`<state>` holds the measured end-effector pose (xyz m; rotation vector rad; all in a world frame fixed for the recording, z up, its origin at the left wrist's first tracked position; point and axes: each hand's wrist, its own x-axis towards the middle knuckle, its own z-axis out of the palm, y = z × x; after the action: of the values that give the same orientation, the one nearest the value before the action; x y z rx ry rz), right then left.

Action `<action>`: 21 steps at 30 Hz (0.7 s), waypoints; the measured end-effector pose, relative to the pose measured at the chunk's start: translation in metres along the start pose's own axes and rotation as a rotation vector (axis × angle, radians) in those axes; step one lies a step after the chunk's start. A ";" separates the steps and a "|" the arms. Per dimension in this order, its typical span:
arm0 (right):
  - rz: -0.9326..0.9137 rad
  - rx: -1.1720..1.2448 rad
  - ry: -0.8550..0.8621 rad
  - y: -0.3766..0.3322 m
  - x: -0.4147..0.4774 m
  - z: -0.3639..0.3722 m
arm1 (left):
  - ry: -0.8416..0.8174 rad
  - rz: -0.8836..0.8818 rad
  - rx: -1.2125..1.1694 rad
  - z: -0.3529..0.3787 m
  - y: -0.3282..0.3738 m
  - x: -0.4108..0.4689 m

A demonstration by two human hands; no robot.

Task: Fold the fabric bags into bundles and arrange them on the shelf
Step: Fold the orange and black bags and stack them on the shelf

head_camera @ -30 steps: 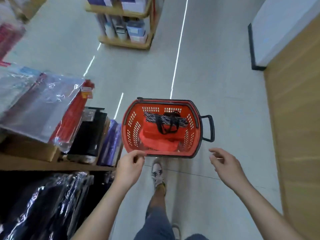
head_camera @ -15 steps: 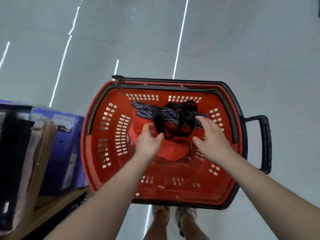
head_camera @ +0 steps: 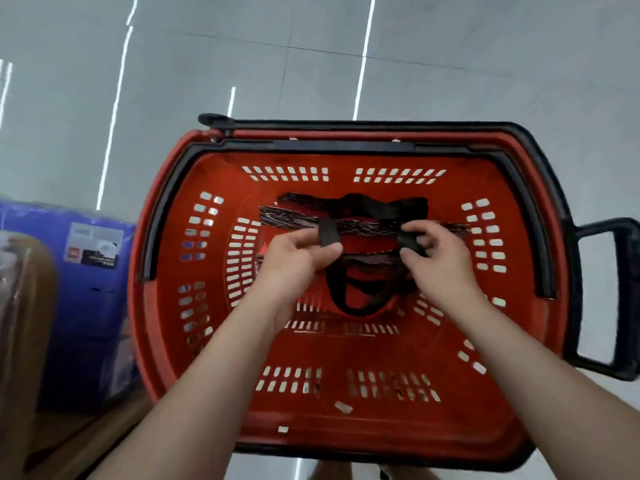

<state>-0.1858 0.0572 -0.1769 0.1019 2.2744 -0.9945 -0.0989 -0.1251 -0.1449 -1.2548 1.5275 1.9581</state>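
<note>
Gripping a red fabric bag [head_camera: 363, 244] by its black webbing, a person bends over a red plastic shopping basket [head_camera: 346, 415] standing on a pale grey tiled floor [head_camera: 207, 64]. The bag lies on the bottom of the basket, toward the far wall, with a dark patterned band across its top and a loop of black handle [head_camera: 360, 308] sagging toward the camera.

The left hand [head_camera: 294, 258] pinches one black strap [head_camera: 328, 233] between thumb and curled fingers. The right hand [head_camera: 440, 261] has its fingers closed round a second strap [head_camera: 411, 244] at the other side of the bag. Both forearms cross the near rim of the basket.

A black carrying bail lies folded flat along the far rim, and a black pull handle [head_camera: 623, 299] juts from the right end.

Just left of the basket sits a blue wrapped package [head_camera: 86, 306] bearing a white label. Beside that package is a brown wrapped bundle [head_camera: 24, 306], blurred at the frame edge. Both rest on what appears to be a wooden shelf [head_camera: 69, 441], though motion blur makes it hard to tell. Bright ceiling lights streak the floor as thin white reflections.
</note>
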 end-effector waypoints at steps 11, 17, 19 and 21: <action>0.396 0.612 -0.287 -0.044 -0.049 -0.066 | 0.171 0.377 1.440 -0.013 0.004 -0.018; 0.272 1.249 -0.005 -0.052 -0.046 -0.096 | -0.145 0.309 1.031 -0.029 0.039 -0.051; 0.103 0.973 0.014 -0.055 -0.054 -0.106 | -0.174 0.276 0.641 -0.039 0.048 -0.074; 0.050 0.699 -0.006 -0.056 -0.068 -0.111 | -0.238 0.288 0.273 -0.047 0.058 -0.097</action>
<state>-0.2088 0.1052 -0.0455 0.4431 1.8093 -1.7095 -0.0684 -0.1660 -0.0338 -0.6955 1.8512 1.8984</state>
